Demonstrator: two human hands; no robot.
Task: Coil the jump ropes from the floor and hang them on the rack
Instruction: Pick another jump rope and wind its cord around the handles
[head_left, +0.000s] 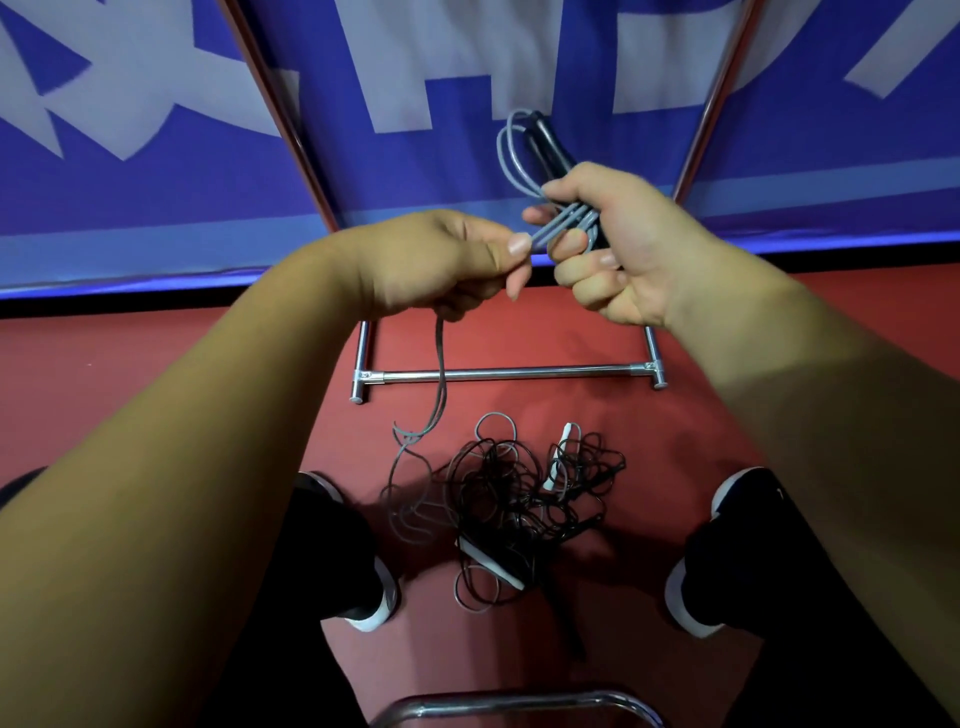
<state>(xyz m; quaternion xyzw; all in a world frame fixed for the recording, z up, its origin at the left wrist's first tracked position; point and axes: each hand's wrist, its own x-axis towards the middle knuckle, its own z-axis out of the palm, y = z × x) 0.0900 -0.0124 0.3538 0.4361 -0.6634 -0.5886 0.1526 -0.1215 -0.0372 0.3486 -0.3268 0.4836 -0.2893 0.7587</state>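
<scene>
Rope (566, 218) sits upper-centre, its coil clenched in the right hand (623, 249) while the left hand (441, 260) pinches a strand whose tail trails into the lower-centre floor tangle (519, 499), likely snagging and dragging loops loose.

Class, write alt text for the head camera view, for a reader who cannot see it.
Two bare hands coil a grey jump rope: the right hand grips the gathered loops while the left hand pinches the strand trailing to the red floor. Below lies a tangle of ropes, near a metal rack's base bar.
</scene>
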